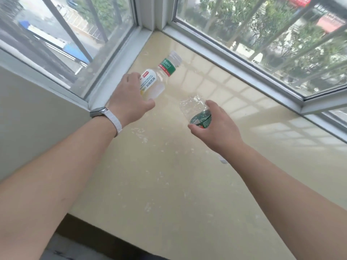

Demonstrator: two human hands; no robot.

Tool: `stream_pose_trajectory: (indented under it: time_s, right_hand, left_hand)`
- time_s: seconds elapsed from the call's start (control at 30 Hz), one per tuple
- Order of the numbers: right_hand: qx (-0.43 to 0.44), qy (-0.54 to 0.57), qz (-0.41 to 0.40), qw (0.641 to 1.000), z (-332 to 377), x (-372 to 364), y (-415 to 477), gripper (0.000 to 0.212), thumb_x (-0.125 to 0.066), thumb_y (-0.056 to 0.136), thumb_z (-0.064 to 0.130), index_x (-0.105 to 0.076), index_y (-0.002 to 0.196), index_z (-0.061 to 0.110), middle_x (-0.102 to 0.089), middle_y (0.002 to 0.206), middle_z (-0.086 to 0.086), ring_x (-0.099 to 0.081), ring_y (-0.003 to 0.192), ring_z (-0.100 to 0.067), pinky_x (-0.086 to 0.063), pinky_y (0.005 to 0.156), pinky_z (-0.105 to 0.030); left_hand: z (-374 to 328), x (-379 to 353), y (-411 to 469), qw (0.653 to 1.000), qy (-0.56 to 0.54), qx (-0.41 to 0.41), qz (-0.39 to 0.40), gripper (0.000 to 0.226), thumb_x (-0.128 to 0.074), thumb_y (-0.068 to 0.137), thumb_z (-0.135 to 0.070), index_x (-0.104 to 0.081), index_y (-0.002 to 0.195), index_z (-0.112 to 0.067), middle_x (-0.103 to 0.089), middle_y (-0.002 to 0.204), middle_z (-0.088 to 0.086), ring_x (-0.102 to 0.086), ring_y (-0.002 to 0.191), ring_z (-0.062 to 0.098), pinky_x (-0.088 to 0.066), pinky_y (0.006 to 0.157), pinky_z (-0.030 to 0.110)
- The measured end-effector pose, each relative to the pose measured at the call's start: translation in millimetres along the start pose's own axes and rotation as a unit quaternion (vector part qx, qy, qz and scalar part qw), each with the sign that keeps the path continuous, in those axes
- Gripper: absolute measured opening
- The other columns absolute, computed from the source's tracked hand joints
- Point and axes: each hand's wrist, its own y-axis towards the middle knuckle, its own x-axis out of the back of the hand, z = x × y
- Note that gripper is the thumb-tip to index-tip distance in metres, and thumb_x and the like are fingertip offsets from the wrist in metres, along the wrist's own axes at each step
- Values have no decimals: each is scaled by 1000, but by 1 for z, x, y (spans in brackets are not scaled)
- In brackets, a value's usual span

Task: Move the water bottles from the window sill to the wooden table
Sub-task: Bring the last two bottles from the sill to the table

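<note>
The cream, glossy window sill (169, 184) fills most of the view, running into a corner where two barred windows (262, 34) meet; pale specks and light reflections mark its surface. Both bare forearms reach in over the sill from the near side. The left hand (129, 98) is out toward the corner, its fingers wrapped round a white-labelled bottle (150, 81) that is tilted away from the person and held clear of the surface. Just beyond it, overlapping it in this view, is a green-labelled bottle (169, 65) with a white cap, leaning the same way; motion blur makes it impossible to tell whether the left hand grips this one too or whether it stands on the sill. The right hand (216, 128), nearer the middle of the sill and apart from the left, has thumb and fingers closed round a clear bottle (195, 107) with a dark green label, its clear end pointing up and away, lifted off the sill. A watch (105, 114) on a white strap sits on the left wrist.
</note>
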Motion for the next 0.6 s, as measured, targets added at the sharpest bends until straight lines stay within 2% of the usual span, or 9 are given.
stream_pose_trajectory:
  time_s: [0.07, 0.13, 0.23, 0.27, 0.37, 0.4, 0.47, 0.6]
  right_hand:
    - [-4, -2, -11, 1000, -2, 19, -21, 80, -66, 76, 59, -33, 144, 32, -53, 131, 8, -50, 118, -17, -35, 79, -31]
    - [-10, -3, -25, 1000, -6, 40, -44, 80, -66, 75, 59, -33, 143, 32, -53, 131, 9, -51, 117, -17, -36, 79, -32]
    - [-15, -5, -43, 999, -16, 69, -83, 78, -65, 76, 60, -33, 141, 34, -53, 128, 8, -52, 115, -18, -38, 79, -34]
    - [-18, -7, -48, 999, -19, 79, -96, 77, -65, 76, 61, -33, 141, 34, -53, 127, 7, -52, 114, -19, -38, 78, -34]
    - [-31, 0, -71, 997, -31, 107, -140, 79, -66, 76, 61, -33, 142, 33, -54, 129, 6, -52, 115, -21, -39, 78, -34]
    - [-36, 5, -79, 996, -35, 116, -154, 80, -66, 76, 61, -33, 143, 33, -53, 131, 6, -52, 116, -21, -39, 79, -34]
    - [-47, 19, -92, 994, -44, 130, -178, 80, -67, 76, 60, -33, 143, 33, -53, 131, 6, -53, 116, -20, -41, 81, -34]
    - [-78, 48, -127, 988, -69, 160, -233, 78, -68, 75, 60, -34, 142, 36, -53, 127, 9, -54, 111, -18, -41, 81, -33]
  left_hand:
    - [-18, 12, -18, 1000, -25, -1, 0, 73, -73, 72, -36, -41, 133, -10, -45, 119, 4, -47, 108, 24, -38, 88, 33]
    - [-40, 23, -39, 999, -48, -1, 2, 73, -73, 73, -37, -41, 133, -12, -43, 115, -1, -46, 105, 20, -37, 84, 30]
    - [-77, 36, -75, 998, -65, -23, -4, 64, -74, 75, -45, -46, 122, -12, -50, 108, 12, -46, 87, 17, -35, 66, 25]
    - [-90, 41, -88, 997, -74, -38, -10, 63, -75, 74, -45, -47, 120, -12, -51, 108, 13, -46, 86, 17, -35, 65, 25]
    - [-129, 54, -128, 990, -104, -93, -11, 67, -76, 74, -40, -45, 127, -14, -48, 113, 1, -47, 99, 16, -40, 81, 29]
    - [-140, 57, -141, 988, -106, -108, -16, 64, -76, 74, -40, -45, 125, -15, -47, 111, -1, -45, 98, 13, -40, 80, 29]
    - [-157, 58, -161, 985, -107, -130, -26, 57, -74, 74, -42, -47, 118, -18, -46, 103, -4, -40, 89, 8, -36, 72, 23]
    - [-199, 50, -198, 977, -128, -169, -9, 67, -78, 75, -40, -46, 129, -17, -46, 107, -5, -34, 85, -1, -34, 72, 4]
